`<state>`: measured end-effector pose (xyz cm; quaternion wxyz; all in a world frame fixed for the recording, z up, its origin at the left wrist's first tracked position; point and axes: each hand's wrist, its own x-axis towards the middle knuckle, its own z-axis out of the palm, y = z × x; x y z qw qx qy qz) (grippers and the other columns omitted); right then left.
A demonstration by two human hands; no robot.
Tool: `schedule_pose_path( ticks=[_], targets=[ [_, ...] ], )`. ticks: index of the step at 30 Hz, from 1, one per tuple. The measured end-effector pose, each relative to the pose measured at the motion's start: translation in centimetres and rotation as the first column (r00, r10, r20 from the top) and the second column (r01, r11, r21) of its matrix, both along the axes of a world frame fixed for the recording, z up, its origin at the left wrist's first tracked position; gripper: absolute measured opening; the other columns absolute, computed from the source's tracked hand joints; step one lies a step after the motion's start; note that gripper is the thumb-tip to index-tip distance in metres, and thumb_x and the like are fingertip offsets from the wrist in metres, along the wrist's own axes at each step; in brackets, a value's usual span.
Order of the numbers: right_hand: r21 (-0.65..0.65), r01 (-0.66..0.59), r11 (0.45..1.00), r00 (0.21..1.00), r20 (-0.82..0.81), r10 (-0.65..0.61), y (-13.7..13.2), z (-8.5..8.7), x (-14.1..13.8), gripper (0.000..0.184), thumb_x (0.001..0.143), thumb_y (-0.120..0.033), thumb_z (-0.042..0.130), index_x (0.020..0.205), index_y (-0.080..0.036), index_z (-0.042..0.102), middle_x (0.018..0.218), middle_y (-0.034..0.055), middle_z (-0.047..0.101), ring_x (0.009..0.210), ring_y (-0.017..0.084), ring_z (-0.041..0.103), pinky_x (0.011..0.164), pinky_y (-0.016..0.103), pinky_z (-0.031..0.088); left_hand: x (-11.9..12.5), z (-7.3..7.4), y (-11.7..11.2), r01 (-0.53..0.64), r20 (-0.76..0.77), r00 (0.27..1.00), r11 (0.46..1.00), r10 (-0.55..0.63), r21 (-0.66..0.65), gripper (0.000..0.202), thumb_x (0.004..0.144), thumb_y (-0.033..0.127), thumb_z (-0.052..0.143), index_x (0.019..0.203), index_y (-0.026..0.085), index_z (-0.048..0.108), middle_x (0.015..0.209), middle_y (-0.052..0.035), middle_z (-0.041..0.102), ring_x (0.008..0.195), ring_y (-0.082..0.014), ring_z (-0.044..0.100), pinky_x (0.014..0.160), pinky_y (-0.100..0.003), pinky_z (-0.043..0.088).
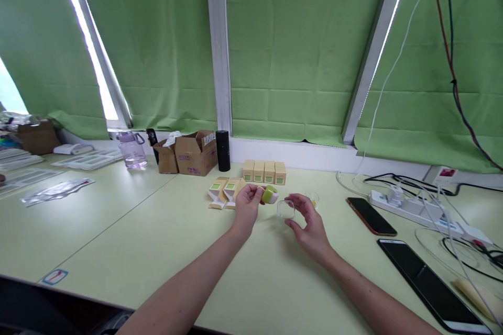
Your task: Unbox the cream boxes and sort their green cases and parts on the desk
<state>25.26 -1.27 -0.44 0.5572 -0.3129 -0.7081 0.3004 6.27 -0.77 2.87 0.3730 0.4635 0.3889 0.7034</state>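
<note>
My left hand [247,203] is closed round a small green and white object [270,194], held just above the pale table [157,230]. My right hand [308,222] pinches a small clear plastic cap [286,209] beside it, the two pieces a little apart. Just behind my left hand lie two opened beige boxes with green labels [225,191]. Farther back stands a row of several closed beige boxes [264,171].
Two brown cartons [190,154], a black cylinder [222,150] and a purple water bottle [132,149] stand at the back left. A phone [371,215], a dark tablet [426,277], a power strip [416,208] and cables lie at the right. Trays and plastic bags lie far left.
</note>
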Motion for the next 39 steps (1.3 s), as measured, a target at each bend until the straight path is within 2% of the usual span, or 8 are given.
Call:
schedule_pose_path(
  ticks=[5, 11, 14, 18, 22, 27, 31, 39],
  targets=[
    [0.096, 0.018, 0.995, 0.999, 0.029, -0.021, -0.2, 0.3, 0.2, 0.047, 0.085, -0.021, 0.065, 0.131, -0.030, 0.056, 0.135, 0.0075, 0.063, 0.128, 0.028, 0.059, 0.116, 0.053, 0.046, -0.7, -0.7, 0.7, -0.072, 0.090, 0.992, 0.987, 0.086, -0.146, 0.039, 0.072, 0.051, 0.081, 0.081, 0.017, 0.065, 0.081, -0.0046, 0.072, 0.071, -0.0155, 0.066, 0.061, -0.027, 0.052],
    [0.134, 0.099, 0.986, 0.992, 0.065, -0.108, 0.3, 1.7, 1.1, 0.047, 0.085, -0.024, 0.067, 0.131, -0.029, 0.058, 0.134, 0.0079, 0.064, 0.122, 0.030, 0.060, 0.108, 0.053, 0.050, -1.2, -1.7, 1.4, -0.118, 0.098, 0.985, 0.971, 0.140, -0.207, 0.039, 0.070, 0.050, 0.081, 0.081, 0.016, 0.066, 0.083, -0.0057, 0.072, 0.073, -0.0168, 0.067, 0.060, -0.027, 0.053],
    [0.093, 0.191, 0.977, 0.979, 0.056, -0.197, 2.0, 3.1, 2.6, 0.047, 0.083, -0.028, 0.071, 0.129, -0.029, 0.060, 0.132, 0.0080, 0.067, 0.111, 0.028, 0.064, 0.100, 0.051, 0.052, -1.2, -1.8, 1.5, -0.121, 0.100, 0.984, 0.969, 0.145, -0.218, 0.040, 0.069, 0.050, 0.082, 0.082, 0.016, 0.066, 0.083, -0.0059, 0.072, 0.073, -0.0170, 0.067, 0.059, -0.027, 0.053],
    [0.017, 0.221, 0.975, 0.975, 0.005, -0.222, 6.3, 4.0, 6.3, 0.054, 0.078, -0.031, 0.075, 0.129, -0.024, 0.059, 0.127, 0.0119, 0.071, 0.115, 0.029, 0.065, 0.094, 0.047, 0.054, -1.0, -1.7, 1.4, -0.111, 0.104, 0.985, 0.969, 0.136, -0.223, 0.040, 0.069, 0.050, 0.082, 0.082, 0.016, 0.066, 0.085, -0.0068, 0.073, 0.074, -0.0177, 0.068, 0.060, -0.028, 0.053],
    [-0.065, 0.363, 0.929, 0.896, 0.297, -0.330, 10.7, 3.2, 10.5, 0.054, 0.074, -0.023, 0.072, 0.126, -0.022, 0.063, 0.125, 0.0118, 0.073, 0.110, 0.027, 0.069, 0.090, 0.041, 0.058, -0.9, -1.7, 1.3, -0.102, 0.104, 0.986, 0.969, 0.128, -0.226, 0.040, 0.069, 0.050, 0.082, 0.081, 0.016, 0.066, 0.084, -0.0071, 0.073, 0.074, -0.0181, 0.069, 0.060, -0.027, 0.053],
    [-0.104, 0.448, 0.888, 0.811, 0.465, -0.354, 13.5, 1.8, 13.4, 0.054, 0.064, -0.010, 0.072, 0.117, -0.021, 0.071, 0.113, 0.0103, 0.078, 0.103, 0.027, 0.072, 0.088, 0.039, 0.057, -0.9, -1.7, 1.2, -0.103, 0.104, 0.986, 0.969, 0.128, -0.223, 0.038, 0.069, 0.049, 0.082, 0.080, 0.016, 0.067, 0.081, -0.0062, 0.073, 0.072, -0.0174, 0.068, 0.059, -0.027, 0.052],
    [-0.110, 0.441, 0.891, 0.757, 0.580, -0.302, 14.5, 1.1, 14.0, 0.050, 0.058, -0.005, 0.074, 0.106, -0.021, 0.076, 0.105, 0.0076, 0.079, 0.096, 0.026, 0.073, 0.087, 0.036, 0.056, -0.8, -1.8, 1.2, -0.101, 0.103, 0.986, 0.968, 0.127, -0.230, 0.038, 0.069, 0.048, 0.082, 0.080, 0.016, 0.067, 0.080, -0.0060, 0.072, 0.071, -0.0169, 0.067, 0.059, -0.027, 0.052],
    [-0.149, 0.410, 0.900, 0.678, 0.709, -0.192, 15.4, -0.5, 13.3, 0.053, 0.061, -0.004, 0.069, 0.111, -0.019, 0.074, 0.111, 0.0094, 0.078, 0.099, 0.024, 0.073, 0.079, 0.029, 0.056, -0.7, -1.7, 1.1, -0.098, 0.101, 0.987, 0.968, 0.124, -0.233, 0.038, 0.069, 0.049, 0.082, 0.081, 0.016, 0.067, 0.080, -0.0052, 0.072, 0.071, -0.0165, 0.066, 0.059, -0.027, 0.051]
  ],
)
